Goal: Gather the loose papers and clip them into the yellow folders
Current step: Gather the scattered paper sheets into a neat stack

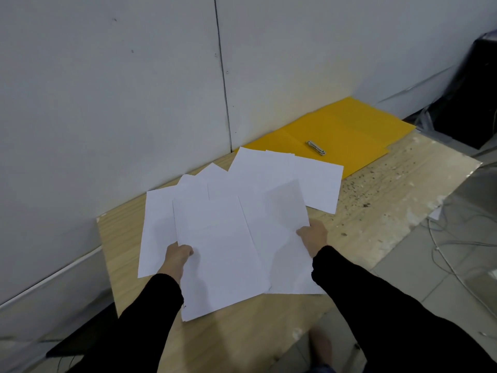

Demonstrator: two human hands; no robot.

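At the wooden table's (376,184) far right corner the yellow folder (336,125) lies open; loose papers (269,184) fan across the middle, overlapping it. The left hand (176,258) and right hand (314,235) each pinch a sheet's outer edge. The sheets look light and floppy, probably best squared by their edges.

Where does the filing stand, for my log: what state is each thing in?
loose papers, fanned, overlapping, unclipped.
left hand, grips their left edge.
right hand, grips their right edge.
yellow folder, open flat, near edge under the papers.
metal clip, holds no paper.
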